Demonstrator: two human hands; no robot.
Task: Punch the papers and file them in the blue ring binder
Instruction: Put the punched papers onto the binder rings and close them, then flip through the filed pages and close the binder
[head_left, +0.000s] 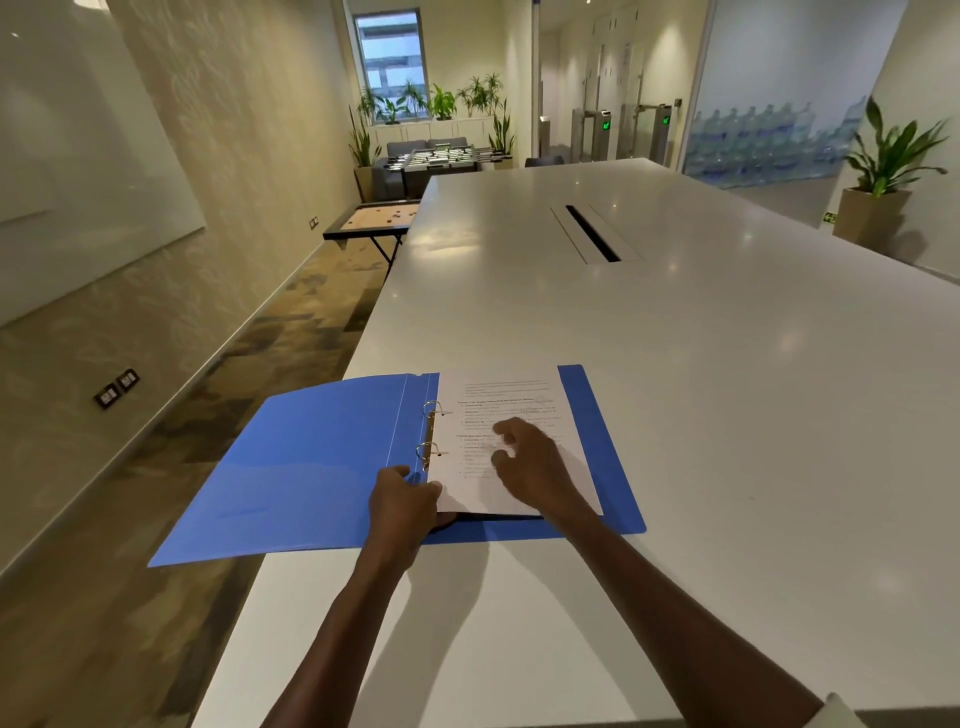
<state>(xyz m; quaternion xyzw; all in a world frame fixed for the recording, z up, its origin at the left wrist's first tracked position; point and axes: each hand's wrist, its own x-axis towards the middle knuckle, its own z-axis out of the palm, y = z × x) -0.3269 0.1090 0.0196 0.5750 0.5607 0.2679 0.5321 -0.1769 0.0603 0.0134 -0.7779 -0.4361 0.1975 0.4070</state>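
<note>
Two bare forearms reach forward over the white tabletop (727, 415), and both hands are on the job. Left hand (402, 501) has its fingers curled at the near left corner of the papers (511, 410), thumb on top of the sheets, pinching that corner right at the binder's spine. Right hand (530, 462) lies on the printed page just beside it, fingers loosely bent and spread, pressing down on the sheet and gripping nothing. Under both hands sits the blue ring binder (311, 467), lying open and flat, its left cover hanging out past the tabletop's edge. Papers sit on the right half, their holes threaded onto the two metal rings (431, 431) just ahead of the left hand. Well beyond the hands, a dark cable slot (592, 234) runs along the tabletop
</note>
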